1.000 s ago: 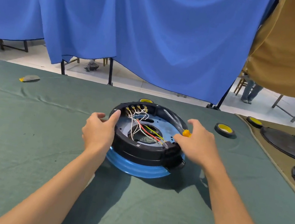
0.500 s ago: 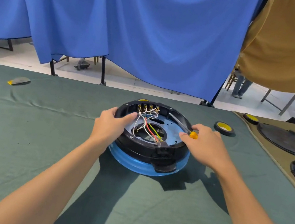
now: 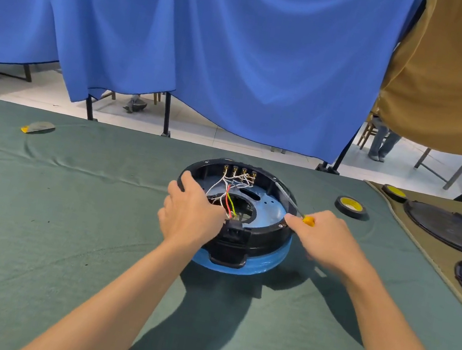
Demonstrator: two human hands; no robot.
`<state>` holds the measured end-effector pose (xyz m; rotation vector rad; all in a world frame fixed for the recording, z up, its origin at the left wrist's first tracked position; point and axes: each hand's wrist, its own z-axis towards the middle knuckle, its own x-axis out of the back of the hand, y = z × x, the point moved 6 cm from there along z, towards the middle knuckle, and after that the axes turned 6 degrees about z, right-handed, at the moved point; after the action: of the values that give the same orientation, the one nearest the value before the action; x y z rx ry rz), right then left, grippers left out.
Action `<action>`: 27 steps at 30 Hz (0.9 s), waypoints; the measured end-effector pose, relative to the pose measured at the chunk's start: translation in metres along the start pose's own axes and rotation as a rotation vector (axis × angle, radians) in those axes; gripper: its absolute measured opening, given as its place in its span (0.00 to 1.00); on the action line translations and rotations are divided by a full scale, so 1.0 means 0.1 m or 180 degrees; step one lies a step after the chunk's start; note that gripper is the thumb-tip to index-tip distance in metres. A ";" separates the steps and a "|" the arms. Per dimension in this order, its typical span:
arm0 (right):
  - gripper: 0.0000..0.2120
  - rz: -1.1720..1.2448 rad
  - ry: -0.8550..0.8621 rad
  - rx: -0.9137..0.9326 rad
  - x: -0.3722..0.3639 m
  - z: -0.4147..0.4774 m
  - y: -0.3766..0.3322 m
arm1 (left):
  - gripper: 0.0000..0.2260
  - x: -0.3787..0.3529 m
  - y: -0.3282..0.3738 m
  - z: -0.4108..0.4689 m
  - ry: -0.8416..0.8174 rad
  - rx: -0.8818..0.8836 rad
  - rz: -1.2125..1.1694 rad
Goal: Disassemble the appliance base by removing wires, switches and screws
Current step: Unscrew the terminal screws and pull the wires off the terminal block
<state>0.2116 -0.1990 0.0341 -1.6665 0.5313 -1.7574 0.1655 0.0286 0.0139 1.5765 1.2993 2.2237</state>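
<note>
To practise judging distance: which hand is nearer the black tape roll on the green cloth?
Right. The right hand is close in front of the tape roll; the left hand sits across the appliance base from it.

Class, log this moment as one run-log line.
left hand: grips base rim | right hand: holds screwdriver | wires: connected

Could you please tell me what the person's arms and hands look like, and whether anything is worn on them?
The left arm and right arm are bare as far as the picture shows, with no sleeves in view. The left hand and right hand wear no gloves. No watch, bracelet or ring shows on the sides facing the camera.
</note>
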 end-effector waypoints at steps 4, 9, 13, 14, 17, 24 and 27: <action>0.26 0.0067 -0.0425 -0.0076 0.13 -0.02 -0.02 | 0.36 0.08 -0.09 0.27 -0.0423 -0.0381 -0.0527; 0.25 0.0330 -0.0252 -0.0130 0.25 -0.03 0.00 | 0.47 0.11 -0.15 0.50 -0.1126 -0.0446 -0.0502; 0.19 0.0287 -0.0222 -0.0199 0.24 0.02 0.02 | 0.28 0.29 0.21 0.41 0.0042 -0.1016 0.0846; 0.18 0.0305 -0.0196 -0.0185 0.24 0.03 0.02 | 0.23 0.31 0.38 0.27 0.0355 -0.1287 0.0939; 0.18 0.0230 -0.0124 -0.0094 0.26 0.07 0.03 | 0.17 0.05 0.84 -0.21 0.0478 -0.2235 0.1320; 0.09 0.0395 0.0452 0.0308 0.40 0.06 0.02 | 0.18 -0.54 0.89 -0.48 0.0077 -0.2660 0.2144; 0.03 0.0678 0.0757 0.0408 0.47 0.05 0.00 | 0.20 -0.52 0.83 -0.43 -0.0201 -0.2788 0.2024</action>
<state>0.2171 -0.2307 0.0690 -1.2721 0.6621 -1.7998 0.1831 -0.0752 0.0306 1.7348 -0.2968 2.4564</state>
